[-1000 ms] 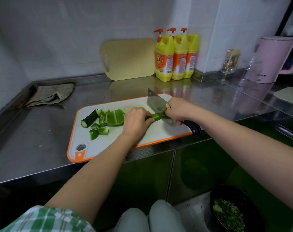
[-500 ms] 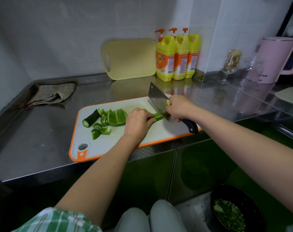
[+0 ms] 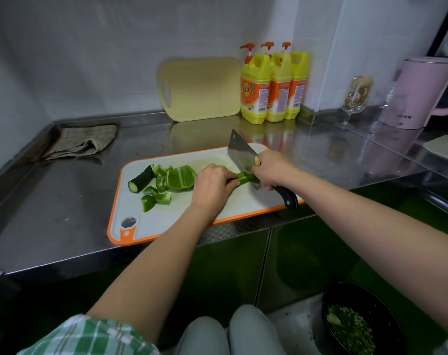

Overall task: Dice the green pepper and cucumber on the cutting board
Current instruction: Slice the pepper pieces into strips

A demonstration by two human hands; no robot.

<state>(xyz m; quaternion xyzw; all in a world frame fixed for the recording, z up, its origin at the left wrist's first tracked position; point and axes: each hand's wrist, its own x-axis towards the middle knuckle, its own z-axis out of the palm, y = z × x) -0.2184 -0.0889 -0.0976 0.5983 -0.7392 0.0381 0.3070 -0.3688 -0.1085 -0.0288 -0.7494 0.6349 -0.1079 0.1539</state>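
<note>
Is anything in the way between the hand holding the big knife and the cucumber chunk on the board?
Yes. The left hand, holding a green pepper strip, sits between the right hand gripping the steel cleaver and the dark green cucumber chunk. So does a pile of cut green pepper pieces beside the cucumber.

Cutting board (image 3: 182,216) on surface (image 3: 64,201) before me. Cucumber (image 3: 141,179) at board's 10 o'clock, pepper pieces (image 3: 178,178) just beside, toward 3. Cloth (image 3: 82,140) at my 10, bottles (image 3: 271,85) 12, kettle (image 3: 422,93) 2, bowl (image 3: 376,306) on floor 5.
</note>
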